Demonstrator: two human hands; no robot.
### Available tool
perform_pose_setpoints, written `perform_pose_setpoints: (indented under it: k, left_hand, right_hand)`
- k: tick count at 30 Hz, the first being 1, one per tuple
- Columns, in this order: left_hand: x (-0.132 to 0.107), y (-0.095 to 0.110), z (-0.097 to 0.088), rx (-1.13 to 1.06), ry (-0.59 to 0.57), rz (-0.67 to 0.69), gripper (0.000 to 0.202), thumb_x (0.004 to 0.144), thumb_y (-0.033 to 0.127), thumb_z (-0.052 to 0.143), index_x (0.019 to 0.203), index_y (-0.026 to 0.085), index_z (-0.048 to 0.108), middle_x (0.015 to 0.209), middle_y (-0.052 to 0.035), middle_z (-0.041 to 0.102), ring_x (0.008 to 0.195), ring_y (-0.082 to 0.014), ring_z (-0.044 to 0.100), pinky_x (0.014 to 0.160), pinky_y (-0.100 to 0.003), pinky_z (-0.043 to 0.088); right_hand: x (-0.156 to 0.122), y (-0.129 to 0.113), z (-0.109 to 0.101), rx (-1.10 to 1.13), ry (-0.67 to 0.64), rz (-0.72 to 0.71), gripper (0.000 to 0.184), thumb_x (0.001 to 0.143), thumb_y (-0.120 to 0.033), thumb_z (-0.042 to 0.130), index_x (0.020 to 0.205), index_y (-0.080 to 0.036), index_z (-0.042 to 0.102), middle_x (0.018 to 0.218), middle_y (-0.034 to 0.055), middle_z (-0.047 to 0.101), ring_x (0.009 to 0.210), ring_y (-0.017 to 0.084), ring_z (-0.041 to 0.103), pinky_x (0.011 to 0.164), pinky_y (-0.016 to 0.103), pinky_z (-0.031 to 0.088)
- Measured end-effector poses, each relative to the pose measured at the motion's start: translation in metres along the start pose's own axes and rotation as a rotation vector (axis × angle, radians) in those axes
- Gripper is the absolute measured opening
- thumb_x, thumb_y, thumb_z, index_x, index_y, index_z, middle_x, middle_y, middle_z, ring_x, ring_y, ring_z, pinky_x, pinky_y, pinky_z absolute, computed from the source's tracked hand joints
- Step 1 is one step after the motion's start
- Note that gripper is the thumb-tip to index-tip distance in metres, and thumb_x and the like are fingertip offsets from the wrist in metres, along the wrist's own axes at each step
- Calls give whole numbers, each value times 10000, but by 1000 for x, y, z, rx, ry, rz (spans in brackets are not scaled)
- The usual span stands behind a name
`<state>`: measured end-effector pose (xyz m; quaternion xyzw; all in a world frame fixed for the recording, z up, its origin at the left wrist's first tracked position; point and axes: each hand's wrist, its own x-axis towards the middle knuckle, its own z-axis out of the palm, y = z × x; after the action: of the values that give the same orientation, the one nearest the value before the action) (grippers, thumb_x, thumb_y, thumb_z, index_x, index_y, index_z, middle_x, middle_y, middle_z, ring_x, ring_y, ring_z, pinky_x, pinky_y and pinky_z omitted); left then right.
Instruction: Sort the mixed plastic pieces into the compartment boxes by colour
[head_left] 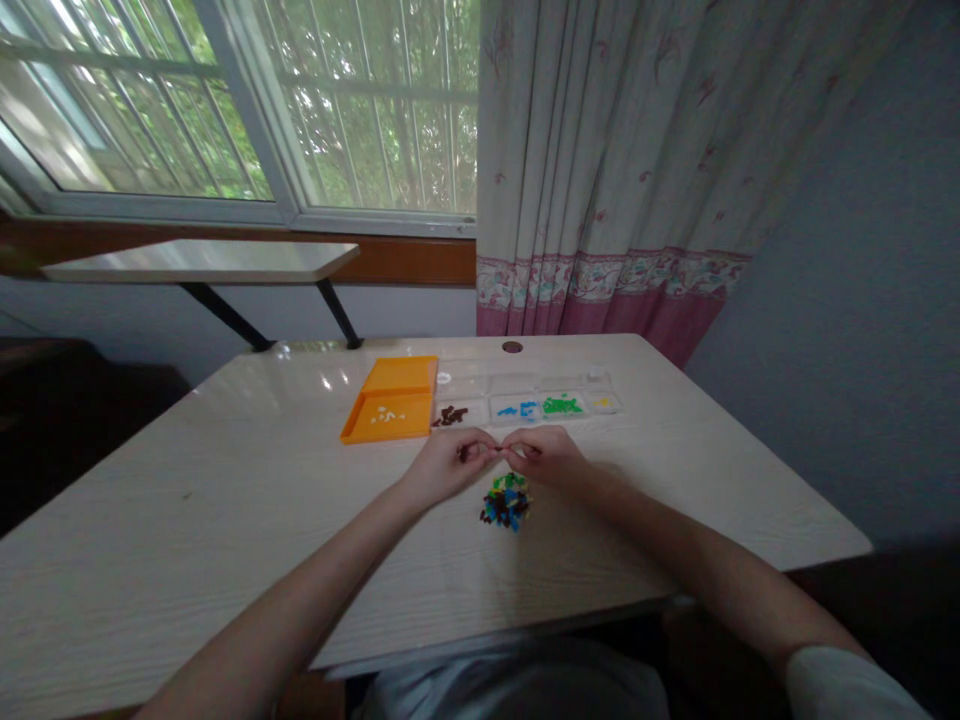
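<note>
Above the middle of the table, my left hand and my right hand meet fingertip to fingertip, both closed in a pinch. A tiny dark piece shows between the fingertips; its exact kind is too small to make out. Just below the hands lies a mixed pile of small blue, green, yellow and dark brown plastic pieces. Beyond my left hand, brown pieces sit in a clear compartment. Blue pieces, green pieces and a few yellow pieces occupy other compartments to the right.
An open orange case with a few white pieces stands left of the clear compartment tray. A raised shelf on black legs is at the back left. Behind the table are a window and a curtain.
</note>
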<state>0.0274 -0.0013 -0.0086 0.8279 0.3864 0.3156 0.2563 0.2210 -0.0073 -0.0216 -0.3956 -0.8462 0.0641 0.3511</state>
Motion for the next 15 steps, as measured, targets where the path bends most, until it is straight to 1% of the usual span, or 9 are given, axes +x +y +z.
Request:
perform_pose_setpoints:
  k: [4, 7, 9, 11, 13, 15]
  left_hand:
    - [0, 2, 0, -10, 10, 42, 247, 782, 334, 508, 801, 128, 642, 517, 36, 450, 473, -65, 370, 459, -156, 294]
    - [-1, 2, 0, -21, 17, 47, 238, 782, 322, 508, 798, 127, 644, 513, 37, 446, 471, -64, 371, 454, -156, 292]
    - [-1, 2, -1, -15, 29, 43, 229, 780, 316, 512, 791, 130, 645, 504, 39, 447, 466, -63, 377, 448, -154, 293]
    - [-1, 2, -5, -2, 72, 37, 223, 775, 317, 522, 790, 134, 648, 501, 36, 467, 464, -64, 393, 445, -154, 304]
    - [-1, 1, -11, 6, 159, 31, 217, 769, 317, 533, 793, 138, 654, 524, 21, 522, 470, -68, 426, 446, -157, 328]
    - [0, 0, -19, -10, 288, 25, 204, 756, 317, 555, 782, 144, 660, 599, -6, 597, 509, -78, 483, 478, -166, 378]
  right_hand:
    - [0, -1, 1, 9, 41, -9, 192, 744, -301, 520, 776, -180, 666, 435, -53, 450, 405, 54, 355, 465, 166, 293]
    - [2, 0, -1, 17, -3, 40, 178, 740, -302, 540, 776, -179, 663, 433, -59, 426, 406, 51, 342, 459, 165, 275]
    - [4, 1, -6, 20, -80, 106, 177, 743, -321, 553, 787, -184, 656, 441, -64, 413, 409, 51, 332, 452, 165, 257]
    - [6, 4, -14, 45, -195, 137, 176, 747, -329, 558, 801, -188, 648, 458, -67, 408, 416, 49, 335, 451, 161, 248]
    - [7, 9, -22, 96, -331, 121, 159, 745, -304, 559, 802, -182, 645, 478, -67, 409, 429, 47, 352, 456, 155, 257]
    - [7, 15, -30, 164, -465, 105, 144, 735, -268, 562, 790, -168, 649, 488, -65, 411, 437, 44, 361, 454, 151, 265]
